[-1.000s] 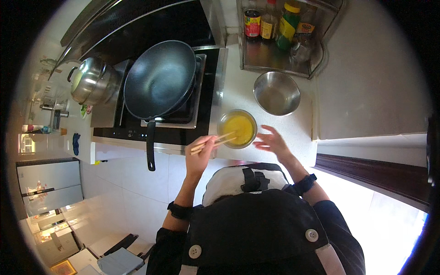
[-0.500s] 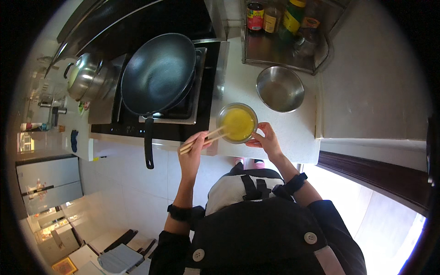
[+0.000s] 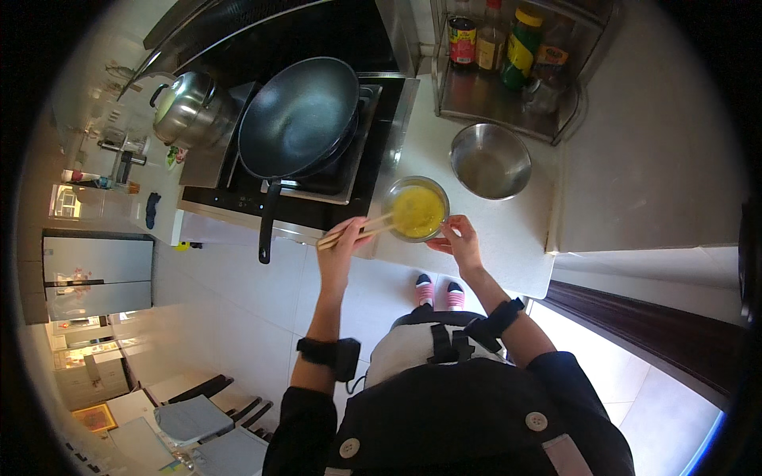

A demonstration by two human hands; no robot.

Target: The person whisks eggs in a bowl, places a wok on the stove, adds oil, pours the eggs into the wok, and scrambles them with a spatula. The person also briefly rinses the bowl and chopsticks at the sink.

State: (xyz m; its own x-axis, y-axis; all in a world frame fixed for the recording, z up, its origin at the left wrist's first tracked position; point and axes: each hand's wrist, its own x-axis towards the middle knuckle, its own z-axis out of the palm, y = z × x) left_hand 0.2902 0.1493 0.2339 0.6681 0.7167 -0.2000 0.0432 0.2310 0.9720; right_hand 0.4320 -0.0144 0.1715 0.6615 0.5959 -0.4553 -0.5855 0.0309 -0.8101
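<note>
Yellow egg-like liquid (image 3: 421, 211) sits in the round bowl (image 3: 388, 197) right of the left hand (image 3: 344, 238), which clasps wooden chopsticks (image 3: 376, 232); right hand (image 3: 462, 242) pinches the bowl steady: stir low, avoiding splashes.

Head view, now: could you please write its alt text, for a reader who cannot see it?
A person's left hand holds chopsticks reaching into a small bowl of yellow liquid, while the right hand holds the bowl's edge. A black wok sits on the stove to the left.
</note>
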